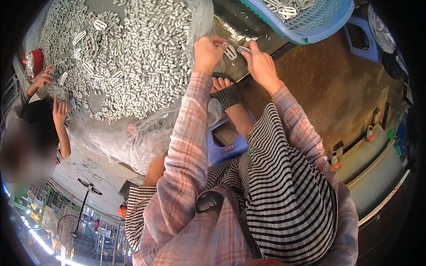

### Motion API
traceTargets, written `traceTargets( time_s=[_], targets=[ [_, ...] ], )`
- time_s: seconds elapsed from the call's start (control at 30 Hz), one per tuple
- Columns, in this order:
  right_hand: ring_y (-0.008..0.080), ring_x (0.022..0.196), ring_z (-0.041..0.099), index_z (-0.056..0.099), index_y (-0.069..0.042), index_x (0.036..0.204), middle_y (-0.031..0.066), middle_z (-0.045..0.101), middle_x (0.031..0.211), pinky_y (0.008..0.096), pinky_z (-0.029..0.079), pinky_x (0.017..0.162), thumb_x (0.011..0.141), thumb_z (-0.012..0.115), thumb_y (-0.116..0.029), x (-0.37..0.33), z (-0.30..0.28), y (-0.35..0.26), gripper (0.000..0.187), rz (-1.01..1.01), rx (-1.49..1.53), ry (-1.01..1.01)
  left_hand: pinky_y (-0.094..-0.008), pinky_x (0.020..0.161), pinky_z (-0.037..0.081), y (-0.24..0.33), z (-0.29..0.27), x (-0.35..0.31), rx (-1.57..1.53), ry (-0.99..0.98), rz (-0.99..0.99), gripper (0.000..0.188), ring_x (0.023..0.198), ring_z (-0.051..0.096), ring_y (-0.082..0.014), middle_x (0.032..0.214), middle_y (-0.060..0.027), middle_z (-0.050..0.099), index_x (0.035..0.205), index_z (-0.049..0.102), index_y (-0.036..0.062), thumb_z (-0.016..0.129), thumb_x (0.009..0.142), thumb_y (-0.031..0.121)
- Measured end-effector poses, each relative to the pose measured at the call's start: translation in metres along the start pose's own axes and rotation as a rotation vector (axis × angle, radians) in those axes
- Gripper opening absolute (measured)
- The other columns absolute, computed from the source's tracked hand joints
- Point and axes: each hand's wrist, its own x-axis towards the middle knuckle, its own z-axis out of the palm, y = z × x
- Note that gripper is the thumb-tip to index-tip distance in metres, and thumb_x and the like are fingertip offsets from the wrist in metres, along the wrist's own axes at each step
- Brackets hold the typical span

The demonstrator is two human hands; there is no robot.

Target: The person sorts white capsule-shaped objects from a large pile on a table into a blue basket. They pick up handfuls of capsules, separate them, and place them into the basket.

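My left hand [209, 54] is closed, its thumb and fingers pinching the edge of a flat white oval piece with long slots [230, 52]. Just to its right, my right hand [262, 66] pinches a narrow pale grey piece [242, 49], perhaps a similar one seen edge-on. The two pieces are a small gap apart, above the dark floor edge. A heap of small silver-grey cylinders [155, 57] spreads to the left of my left hand, with several slotted oval pieces [100, 25] lying on it. Fine white netting [202, 20] borders the heap.
A blue plastic basket [306, 36] at the upper right holds more slotted pieces. Blue stools [375, 46] stand beyond it. At the left, another person's hands [60, 111] work at the heap near a red bowl [37, 62]. A standing fan [73, 228] is at the lower left.
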Motion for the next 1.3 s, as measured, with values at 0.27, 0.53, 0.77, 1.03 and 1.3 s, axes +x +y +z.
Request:
traceTargets(
  time_s=[0.27,0.53,0.77,1.03,1.3],
  targets=[
    [0.0393,0.06,0.061,0.046,-0.002,0.089,0.0205,0.06,0.062,0.0473,0.048,0.054,0.091,0.049,-0.018,-0.003,0.004,-0.012,0.016,-0.106,-0.385,-0.14,-0.0342,0.068,0.052,-0.004,0.014,-0.002,-0.025,0.103,0.079,0.012,0.067,0.066,-0.0287,0.072,-0.0149,0.068,0.081,0.071,0.0035,0.069,0.072,0.011],
    [0.032,0.058,0.065,0.046,-0.004,0.088,0.0168,0.062,0.06,0.0415,0.05,0.051,0.078,0.054,-0.008,-0.009,0.026,-0.006,0.014,-0.1,-0.506,-0.122,-0.0289,0.057,0.05,-0.011,0.015,-0.001,0.054,0.131,0.135,0.015,0.057,0.064,-0.0154,0.065,-0.0071,0.067,0.086,0.071,0.0047,0.072,0.076,0.016],
    [0.0308,0.059,0.065,0.047,-0.003,0.094,0.016,0.062,0.06,0.0392,0.051,0.052,0.075,0.056,-0.008,-0.007,0.038,-0.006,0.021,-0.146,-0.609,-0.088,-0.0299,0.058,0.05,-0.003,0.016,-0.012,-0.009,0.166,0.16,0.015,0.059,0.065,-0.0172,0.066,-0.0082,0.067,0.086,0.072,0.0052,0.071,0.075,0.015],
    [0.0287,0.06,0.062,0.061,-0.002,0.087,0.0118,0.065,0.076,0.0357,0.051,0.055,0.076,0.064,-0.006,-0.03,-0.032,-0.036,0.012,-0.518,-0.119,0.374,-0.0286,0.061,0.053,0.002,-0.002,-0.012,-0.252,0.097,-0.062,0.015,0.064,0.066,-0.0163,0.076,-0.0086,0.07,0.088,0.072,0.0037,0.071,0.074,0.011],
    [0.0111,0.055,0.047,0.05,0.008,0.095,0.0137,0.058,0.087,0.0217,0.042,0.047,0.096,0.044,-0.005,-0.003,-0.098,-0.046,0.014,-0.374,0.194,0.755,-0.0368,0.073,0.052,0.197,-0.059,0.001,-0.662,0.56,0.77,0.034,0.077,0.065,-0.0299,0.087,-0.019,0.065,0.093,0.067,-0.0023,0.07,0.061,0.011]
  ],
)
